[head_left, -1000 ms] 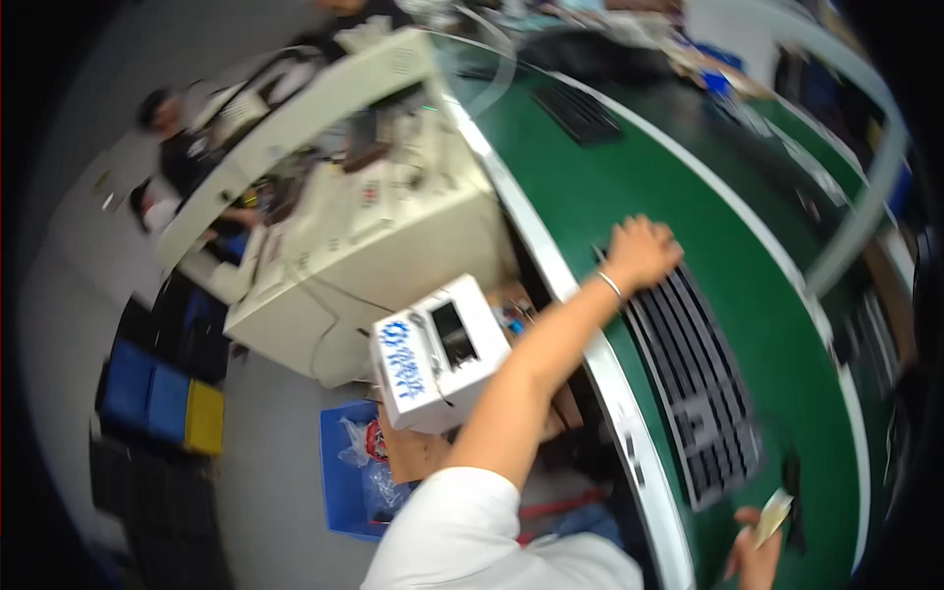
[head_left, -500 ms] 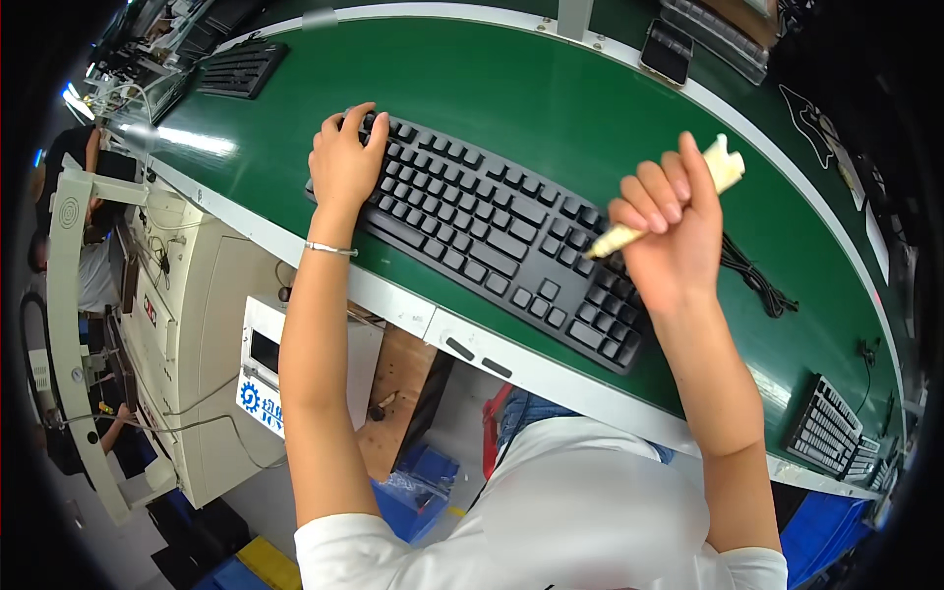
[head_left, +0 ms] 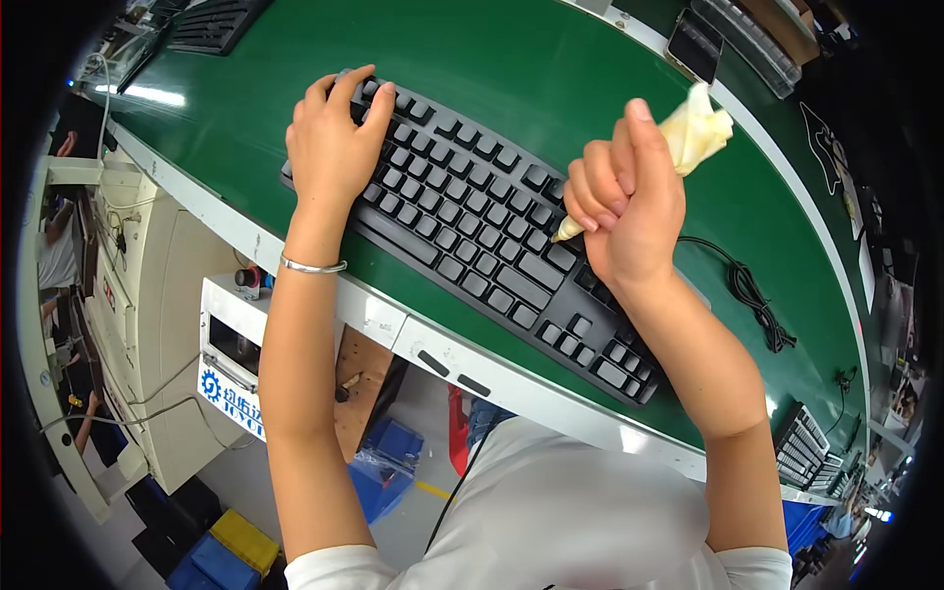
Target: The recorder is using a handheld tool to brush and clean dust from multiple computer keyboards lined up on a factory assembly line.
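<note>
The green bench (head_left: 393,39) carries 1 central keyboard (head_left: 472,231), a coiled cable (head_left: 753,298) and outlying keyboards (head_left: 211,25).

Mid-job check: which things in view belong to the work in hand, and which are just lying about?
In use:
large keyboard, under the left hand
pale tapered bundle, in the right hand
black cable, probably the large keyboard's

Apparently just lying about:
upper-left keyboard
right-edge keyboard
dark flat device
blue-marked white box

A beige machine (head_left: 192,270) stands at nine o'clock — a yellow bin (head_left: 246,541) at seven, a dark flat device (head_left: 694,49) at one.
</note>
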A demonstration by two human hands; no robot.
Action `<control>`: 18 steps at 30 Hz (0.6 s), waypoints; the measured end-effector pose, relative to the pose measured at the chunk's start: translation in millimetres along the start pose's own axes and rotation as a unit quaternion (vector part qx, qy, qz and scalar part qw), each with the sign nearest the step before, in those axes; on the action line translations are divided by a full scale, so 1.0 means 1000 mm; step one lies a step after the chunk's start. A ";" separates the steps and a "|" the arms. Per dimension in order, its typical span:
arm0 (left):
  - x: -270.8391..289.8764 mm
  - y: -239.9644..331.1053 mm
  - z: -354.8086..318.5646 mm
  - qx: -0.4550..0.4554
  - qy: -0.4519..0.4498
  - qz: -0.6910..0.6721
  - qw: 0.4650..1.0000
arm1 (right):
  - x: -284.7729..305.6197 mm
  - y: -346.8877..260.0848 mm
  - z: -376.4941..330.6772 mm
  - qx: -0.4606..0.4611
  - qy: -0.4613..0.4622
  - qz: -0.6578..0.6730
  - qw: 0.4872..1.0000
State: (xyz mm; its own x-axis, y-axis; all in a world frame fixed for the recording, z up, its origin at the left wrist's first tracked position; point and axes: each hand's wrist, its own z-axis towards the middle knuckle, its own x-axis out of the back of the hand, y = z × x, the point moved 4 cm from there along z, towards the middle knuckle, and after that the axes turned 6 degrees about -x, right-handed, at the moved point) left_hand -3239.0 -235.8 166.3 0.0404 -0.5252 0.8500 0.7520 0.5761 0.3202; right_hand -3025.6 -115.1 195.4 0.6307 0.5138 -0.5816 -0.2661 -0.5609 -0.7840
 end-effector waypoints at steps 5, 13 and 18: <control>-0.007 -0.003 -0.006 0.000 0.000 0.003 1.000 | 0.008 0.003 0.002 0.002 0.042 0.040 0.998; -0.008 0.000 -0.006 -0.007 0.001 0.003 1.000 | 0.008 0.004 -0.006 0.006 0.047 0.048 0.998; -0.010 -0.005 -0.013 -0.005 -0.001 -0.007 1.000 | -0.001 -0.009 0.004 -0.045 0.009 0.062 0.997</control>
State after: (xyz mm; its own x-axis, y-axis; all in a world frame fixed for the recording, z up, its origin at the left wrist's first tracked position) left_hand -3234.7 -241.5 150.3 0.0284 -0.5330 0.8456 0.7592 0.5618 0.3286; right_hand -3026.5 -108.0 202.0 0.6102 0.4254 -0.6683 -0.2771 -0.6757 -0.6831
